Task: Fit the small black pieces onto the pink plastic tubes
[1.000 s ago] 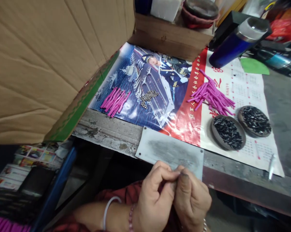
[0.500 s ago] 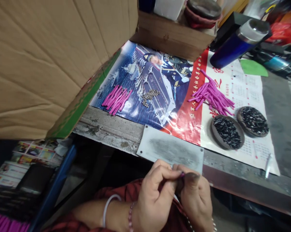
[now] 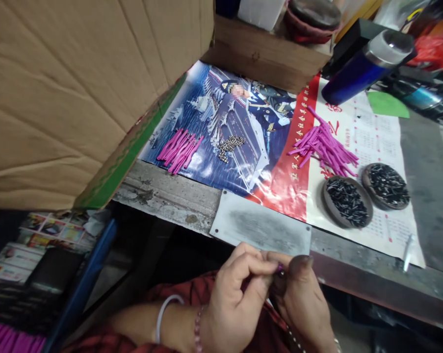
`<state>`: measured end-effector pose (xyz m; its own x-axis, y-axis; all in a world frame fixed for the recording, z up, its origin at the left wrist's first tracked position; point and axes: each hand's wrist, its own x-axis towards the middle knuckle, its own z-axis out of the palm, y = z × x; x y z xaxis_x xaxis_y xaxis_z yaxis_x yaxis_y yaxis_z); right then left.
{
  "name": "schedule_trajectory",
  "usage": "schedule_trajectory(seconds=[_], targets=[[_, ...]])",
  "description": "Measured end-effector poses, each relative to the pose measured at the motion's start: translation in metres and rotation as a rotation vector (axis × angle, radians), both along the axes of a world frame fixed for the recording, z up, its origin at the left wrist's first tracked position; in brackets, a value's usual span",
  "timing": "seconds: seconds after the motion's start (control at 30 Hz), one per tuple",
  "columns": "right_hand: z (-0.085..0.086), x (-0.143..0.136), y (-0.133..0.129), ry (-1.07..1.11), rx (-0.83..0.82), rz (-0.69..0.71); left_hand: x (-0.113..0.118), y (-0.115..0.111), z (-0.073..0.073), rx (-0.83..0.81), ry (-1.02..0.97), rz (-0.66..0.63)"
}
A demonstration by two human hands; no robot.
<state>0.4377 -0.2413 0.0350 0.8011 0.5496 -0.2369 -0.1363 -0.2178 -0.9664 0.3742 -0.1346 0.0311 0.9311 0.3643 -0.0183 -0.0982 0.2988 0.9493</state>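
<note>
My left hand (image 3: 239, 294) is closed in a pinch on a slim pink plastic stick (image 3: 280, 268). Only the stick's dark purplish end shows past the fingertips; the rest is hidden in the hand. Against that end is my right hand (image 3: 304, 294), its thumb raised off the stick and its other fingers curled behind. Whatever lies in those curled fingers is hidden. Both hands are just in front of a grey, smudged metal plate (image 3: 261, 223) at the bench edge. Beyond it lies a cluster of small shiny metal pieces (image 3: 230, 145).
Pink sticks lie in a left group (image 3: 179, 151) and a right pile (image 3: 326, 144) on a poster. Two round bowls, one nearer (image 3: 368, 215) and one farther (image 3: 366, 189), hold small dark pieces. A blue flask (image 3: 357, 73) stands behind; a large cardboard box (image 3: 96, 98) blocks the left.
My right thumb has lifted away from the stick's end, and the right hand has turned and shifted slightly right. The left hand keeps its pinch. The view has shifted very slightly.
</note>
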Motion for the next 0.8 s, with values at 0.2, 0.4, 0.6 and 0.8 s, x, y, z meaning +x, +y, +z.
schedule_trajectory(seconds=[0.2, 0.4, 0.6, 0.8], targets=[[0.009, -0.002, 0.0, -0.306, -0.05, -0.034, 0.001, 0.002, -0.002, 0.022, 0.024, 0.003], [0.015, 0.003, -0.001, -0.646, -0.12, 0.026, 0.001, 0.002, -0.001, 0.065, -0.014, 0.057], [0.016, -0.002, -0.006, -0.813, -0.212, -0.087, 0.001, 0.002, -0.001, 0.091, -0.006, 0.045], [0.015, -0.011, -0.002, -0.596, -0.107, -0.201, 0.0, 0.002, -0.003, 0.092, -0.025, 0.033]])
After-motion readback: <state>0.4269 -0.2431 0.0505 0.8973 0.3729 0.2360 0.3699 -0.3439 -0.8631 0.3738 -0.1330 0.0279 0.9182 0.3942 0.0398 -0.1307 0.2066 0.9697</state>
